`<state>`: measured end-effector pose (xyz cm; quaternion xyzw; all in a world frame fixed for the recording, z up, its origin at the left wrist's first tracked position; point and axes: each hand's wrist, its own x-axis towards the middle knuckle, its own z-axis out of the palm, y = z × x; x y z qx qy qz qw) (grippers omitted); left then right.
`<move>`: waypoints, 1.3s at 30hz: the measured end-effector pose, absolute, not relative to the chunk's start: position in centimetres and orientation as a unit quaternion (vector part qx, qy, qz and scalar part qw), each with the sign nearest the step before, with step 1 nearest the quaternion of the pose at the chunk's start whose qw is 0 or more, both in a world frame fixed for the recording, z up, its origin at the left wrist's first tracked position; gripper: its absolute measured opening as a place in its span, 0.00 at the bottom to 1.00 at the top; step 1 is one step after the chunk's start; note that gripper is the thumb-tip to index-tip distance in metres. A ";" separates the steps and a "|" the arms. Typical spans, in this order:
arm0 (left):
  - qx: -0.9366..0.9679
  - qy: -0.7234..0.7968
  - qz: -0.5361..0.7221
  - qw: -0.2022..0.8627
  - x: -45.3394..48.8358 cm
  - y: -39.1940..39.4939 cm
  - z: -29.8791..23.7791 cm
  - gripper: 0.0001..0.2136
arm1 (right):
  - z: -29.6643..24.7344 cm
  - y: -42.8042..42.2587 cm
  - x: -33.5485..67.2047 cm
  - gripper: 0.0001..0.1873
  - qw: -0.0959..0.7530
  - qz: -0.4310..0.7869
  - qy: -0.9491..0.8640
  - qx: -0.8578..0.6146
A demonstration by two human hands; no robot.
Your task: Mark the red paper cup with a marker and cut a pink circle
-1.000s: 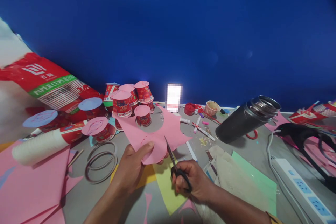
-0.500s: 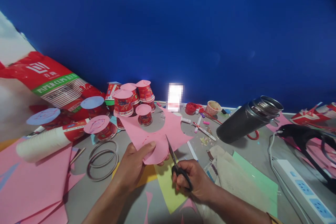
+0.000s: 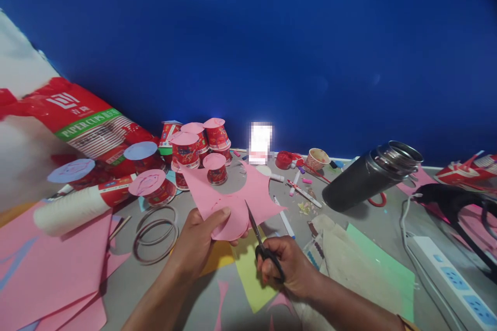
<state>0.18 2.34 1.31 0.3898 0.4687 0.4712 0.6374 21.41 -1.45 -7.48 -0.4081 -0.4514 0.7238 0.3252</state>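
Observation:
My left hand [image 3: 198, 243] pinches the near edge of a pink paper sheet [image 3: 256, 194] with a round hole cut in it, thumb on top. My right hand [image 3: 289, 269] grips black-handled scissors [image 3: 260, 240], blades angled up into the sheet's rounded near edge. Both hands hover low over the grey table [image 3: 155, 279]. Behind the sheet stands a cluster of upside-down red paper cups [image 3: 194, 147] topped with pink discs.
Pink paper sheets [image 3: 50, 264] lie at the left beside a stack of white cups [image 3: 73, 209] and metal rings [image 3: 155, 232]. A black flask [image 3: 368, 178] lies at the right, near a white power strip [image 3: 446, 279], markers [image 3: 301, 191] and yellow and green paper.
The pink sheet has turned slightly in my left hand and the scissors have edged along its curve. The view has shifted a little to the left.

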 end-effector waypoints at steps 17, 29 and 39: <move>0.430 0.501 0.435 0.612 -0.2 2.1 0.9 0.19 | -7.4 -1.3 21.5 0.44 0.315 0.702 -0.481 -0.421; 0.441 0.514 0.415 0.608 -0.4 2.3 2.1 0.18 | -6.9 -1.2 21.9 0.44 0.298 0.701 -0.493 -0.420; 0.438 0.512 0.434 0.597 -1.0 2.5 1.8 0.19 | -7.4 -1.3 21.7 0.43 0.300 0.708 -0.478 -0.424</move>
